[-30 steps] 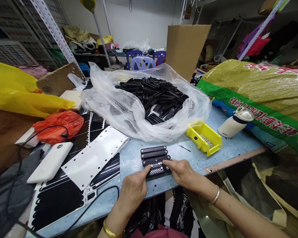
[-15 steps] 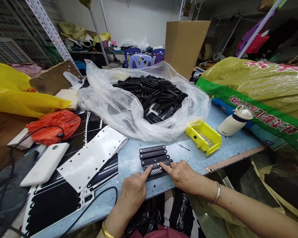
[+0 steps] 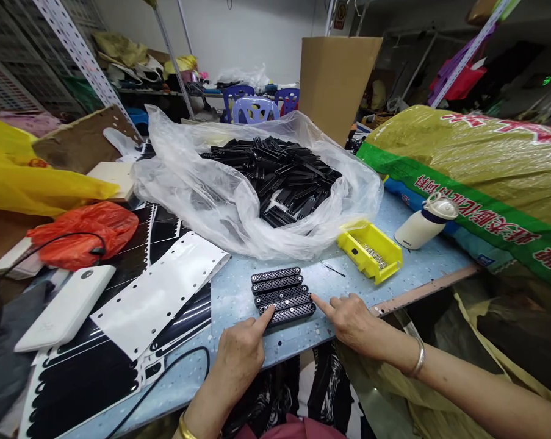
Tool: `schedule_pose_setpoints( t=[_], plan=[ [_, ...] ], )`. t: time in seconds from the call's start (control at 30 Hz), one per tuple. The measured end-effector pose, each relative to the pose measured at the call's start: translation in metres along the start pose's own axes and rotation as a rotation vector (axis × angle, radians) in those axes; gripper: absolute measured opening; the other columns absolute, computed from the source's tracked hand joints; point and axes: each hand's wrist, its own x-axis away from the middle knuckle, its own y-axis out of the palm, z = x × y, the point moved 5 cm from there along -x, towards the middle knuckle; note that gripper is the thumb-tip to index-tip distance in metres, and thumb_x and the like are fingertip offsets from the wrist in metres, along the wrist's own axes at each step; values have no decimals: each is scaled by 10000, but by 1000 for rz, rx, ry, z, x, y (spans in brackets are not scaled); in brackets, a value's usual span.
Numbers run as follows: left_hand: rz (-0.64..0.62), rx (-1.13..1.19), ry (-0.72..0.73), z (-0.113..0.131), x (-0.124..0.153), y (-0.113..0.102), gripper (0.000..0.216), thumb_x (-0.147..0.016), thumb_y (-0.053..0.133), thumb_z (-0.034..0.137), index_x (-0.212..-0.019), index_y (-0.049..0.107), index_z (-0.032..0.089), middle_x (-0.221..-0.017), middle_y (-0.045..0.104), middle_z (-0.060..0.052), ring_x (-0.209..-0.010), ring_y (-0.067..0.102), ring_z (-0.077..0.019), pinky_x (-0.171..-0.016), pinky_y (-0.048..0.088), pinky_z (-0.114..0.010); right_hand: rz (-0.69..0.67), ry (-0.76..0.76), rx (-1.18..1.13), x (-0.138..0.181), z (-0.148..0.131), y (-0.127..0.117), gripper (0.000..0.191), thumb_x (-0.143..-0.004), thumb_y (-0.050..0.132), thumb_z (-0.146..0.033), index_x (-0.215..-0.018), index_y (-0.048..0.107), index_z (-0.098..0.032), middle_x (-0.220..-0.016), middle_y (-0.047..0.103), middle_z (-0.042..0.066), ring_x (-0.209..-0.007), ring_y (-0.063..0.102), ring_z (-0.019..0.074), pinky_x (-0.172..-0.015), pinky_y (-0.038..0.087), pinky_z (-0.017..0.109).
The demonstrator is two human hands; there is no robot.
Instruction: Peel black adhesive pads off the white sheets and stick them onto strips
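Several black perforated plastic strips (image 3: 280,294) lie side by side in a neat row near the table's front edge. My left hand (image 3: 240,353) points with its index finger at the left end of the nearest strip, the other fingers curled in. My right hand (image 3: 348,318) does the same at the right end of the row, its fingertip just beside the strips. Neither hand holds anything.
A clear plastic bag (image 3: 220,201) full of black strips sits behind the row. A yellow bin (image 3: 369,251) of small metal parts and a white bottle (image 3: 422,222) lie to the right. White and black sheets (image 3: 151,299), a white power bank (image 3: 64,311) and an orange bag (image 3: 80,231) are at left.
My right hand has slid off the strips to the right, its finger now beside their ends. The left index finger stays at the left end. The camera has shifted slightly.
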Motion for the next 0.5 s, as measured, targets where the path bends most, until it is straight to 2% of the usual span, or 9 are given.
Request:
schedule_pose_setpoints(
  t=[0.23, 0.4, 0.5],
  plan=[
    [-10, 2, -9, -1, -1, 0, 584, -783, 388, 2, -1287, 597, 211, -714, 682, -46, -647, 651, -184, -614, 511, -276, -1, 1, -113, -4, -9, 5, 750, -682, 447, 3, -1427, 359, -6, -749, 645, 88, -581, 534, 173, -547, 307, 300],
    [-18, 8, -8, 1, -2, 0, 597, -782, 385, 0, -1309, 579, 201, -713, 680, -47, -647, 650, -191, -613, 520, -288, 40, 43, -306, 2, -5, 22, 692, -758, 364, -15, -1449, 325, -40, -682, 641, 53, -538, 508, 162, -543, 323, 279],
    [-13, 5, -15, 1, -2, 0, 604, -771, 393, -9, -1302, 585, 203, -726, 682, -49, -652, 648, -183, -631, 525, -281, 66, 19, -301, 4, -3, 25, 695, -772, 351, -13, -1465, 293, -43, -636, 604, 33, -512, 467, 156, -527, 316, 269]
  ],
)
